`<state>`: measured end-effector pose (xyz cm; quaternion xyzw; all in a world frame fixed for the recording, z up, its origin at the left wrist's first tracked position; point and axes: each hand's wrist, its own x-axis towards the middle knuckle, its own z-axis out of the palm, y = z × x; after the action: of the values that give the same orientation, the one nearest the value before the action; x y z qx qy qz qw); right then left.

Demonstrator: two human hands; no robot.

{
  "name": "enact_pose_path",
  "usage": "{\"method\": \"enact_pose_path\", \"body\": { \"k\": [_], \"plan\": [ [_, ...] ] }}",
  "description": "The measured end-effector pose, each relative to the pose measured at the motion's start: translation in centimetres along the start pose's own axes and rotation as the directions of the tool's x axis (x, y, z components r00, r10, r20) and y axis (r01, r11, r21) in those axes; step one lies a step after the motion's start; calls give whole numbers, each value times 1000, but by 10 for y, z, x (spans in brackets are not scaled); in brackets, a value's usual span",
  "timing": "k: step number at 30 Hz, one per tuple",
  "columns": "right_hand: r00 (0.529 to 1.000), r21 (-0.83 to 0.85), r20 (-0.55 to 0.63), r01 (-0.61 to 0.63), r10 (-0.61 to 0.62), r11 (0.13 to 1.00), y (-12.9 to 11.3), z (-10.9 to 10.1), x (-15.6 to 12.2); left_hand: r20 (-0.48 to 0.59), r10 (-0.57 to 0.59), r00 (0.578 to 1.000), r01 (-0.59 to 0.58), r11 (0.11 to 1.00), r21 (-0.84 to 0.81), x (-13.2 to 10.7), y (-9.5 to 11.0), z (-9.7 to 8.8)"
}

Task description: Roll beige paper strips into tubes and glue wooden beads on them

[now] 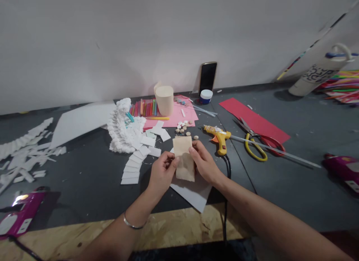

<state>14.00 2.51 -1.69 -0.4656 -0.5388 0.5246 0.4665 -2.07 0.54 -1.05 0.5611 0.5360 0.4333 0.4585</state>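
Dim, greyish light, soft shadows, blurred, stretched edges

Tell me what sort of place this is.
Probably a craft workspace, though whether at home or in a studio I can't tell. The dark tabletop holds a yellow glue gun, scissors and a red sheet.

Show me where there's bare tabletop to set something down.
Bare: left, between white scraps and fanned white cards; right, between red card and bottle. Crowded: beyond the held beige piece, around the round pieces and yellow glue gun.
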Motion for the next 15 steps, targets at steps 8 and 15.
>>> {"method": "enact_pose_path", "body": {
  "k": [8, 15],
  "plan": [
    [997, 127, -19, -77, 80, 989, 0, -7, 10, 35, 94, 995, -98, 985, 141, -4, 6, 0],
    [995, 165, -33, -91, 98, 982, -6, -5, 8, -85, -18, 996, 19, 1000, 8, 3, 0, -2]
  ]
}}
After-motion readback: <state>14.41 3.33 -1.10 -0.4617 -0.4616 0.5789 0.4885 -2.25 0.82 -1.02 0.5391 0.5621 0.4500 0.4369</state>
